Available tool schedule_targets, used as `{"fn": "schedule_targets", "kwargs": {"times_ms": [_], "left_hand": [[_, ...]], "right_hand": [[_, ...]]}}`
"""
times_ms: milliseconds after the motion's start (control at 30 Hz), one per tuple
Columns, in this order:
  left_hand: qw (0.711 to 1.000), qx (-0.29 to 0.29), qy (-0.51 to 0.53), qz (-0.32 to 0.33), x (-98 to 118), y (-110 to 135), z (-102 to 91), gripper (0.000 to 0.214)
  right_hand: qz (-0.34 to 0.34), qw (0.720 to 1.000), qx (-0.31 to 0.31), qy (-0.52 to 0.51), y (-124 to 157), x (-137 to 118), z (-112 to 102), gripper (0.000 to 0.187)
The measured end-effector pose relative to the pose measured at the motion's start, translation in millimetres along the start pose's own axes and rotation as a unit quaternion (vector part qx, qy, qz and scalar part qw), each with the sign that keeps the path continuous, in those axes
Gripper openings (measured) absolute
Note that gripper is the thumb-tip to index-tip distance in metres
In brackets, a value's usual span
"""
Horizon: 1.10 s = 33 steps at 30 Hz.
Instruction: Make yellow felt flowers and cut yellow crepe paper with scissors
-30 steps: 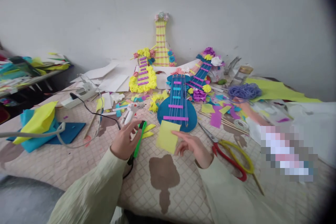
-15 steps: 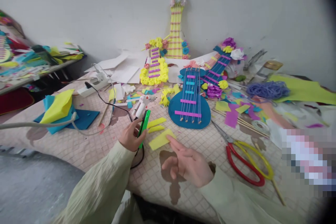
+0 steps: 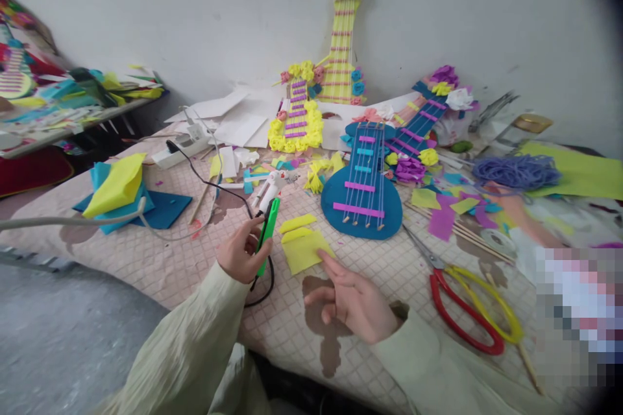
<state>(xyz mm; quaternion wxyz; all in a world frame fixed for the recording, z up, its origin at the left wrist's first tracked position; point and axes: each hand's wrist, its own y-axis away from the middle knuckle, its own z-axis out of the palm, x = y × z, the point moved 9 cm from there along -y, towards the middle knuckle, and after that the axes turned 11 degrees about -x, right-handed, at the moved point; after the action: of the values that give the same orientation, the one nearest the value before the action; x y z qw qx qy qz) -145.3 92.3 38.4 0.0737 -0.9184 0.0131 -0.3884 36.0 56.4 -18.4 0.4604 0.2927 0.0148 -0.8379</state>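
My left hand [image 3: 241, 253] is closed around a green utility knife [image 3: 268, 233], held upright and slightly tilted. On the table just right of it lies a piece of yellow crepe paper [image 3: 302, 251], spread fairly flat. Two narrow folded yellow strips [image 3: 298, 222] lie along its far edge. My right hand [image 3: 357, 301] rests fingertips on the right edge of the paper, index finger stretched and the other fingers loosely bent. Beyond the left hand stands a white hot glue gun [image 3: 272, 191], its black cord running under that hand.
A blue paper guitar [image 3: 361, 201] lies ahead, with decorated yellow guitars [image 3: 345, 45] behind it. Red-and-yellow-handled scissors [image 3: 467, 311] lie at right, near sticks and purple yarn [image 3: 516, 170]. At left are folded coloured papers [image 3: 117, 191] and a power strip [image 3: 180, 149]. Another person's arm [image 3: 518, 214] reaches in at right.
The yellow paper now shows as a wider, squarer sheet than before. My right fingertips stay on its edge, and the left hand keeps the knife. The view has turned slightly left.
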Motion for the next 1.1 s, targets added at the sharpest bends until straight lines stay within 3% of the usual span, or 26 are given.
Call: {"fn": "schedule_targets", "kwargs": {"times_ms": [267,700,833,967,1100], "left_hand": [[0.989,-0.023,-0.134,0.059,49,-3,29.6,0.035],[0.965,-0.062,-0.254,-0.014,28,-24,48.9,0.039],[0.967,-0.055,-0.248,-0.003,29,-24,49.4,0.038],[0.968,-0.024,-0.242,0.062,39,-21,39.9,0.034],[0.975,0.002,-0.201,0.094,50,-14,16.1,0.031]], "right_hand": [[-0.009,1.0,-0.003,0.0,-3,0,0,0.067],[-0.016,1.0,0.001,-0.006,-2,-4,2,0.071],[-0.045,0.997,0.04,0.056,3,-11,-4,0.06],[-0.153,0.958,0.09,0.224,21,-44,-9,0.038],[-0.222,0.917,0.148,0.296,41,-73,-24,0.029]]}}
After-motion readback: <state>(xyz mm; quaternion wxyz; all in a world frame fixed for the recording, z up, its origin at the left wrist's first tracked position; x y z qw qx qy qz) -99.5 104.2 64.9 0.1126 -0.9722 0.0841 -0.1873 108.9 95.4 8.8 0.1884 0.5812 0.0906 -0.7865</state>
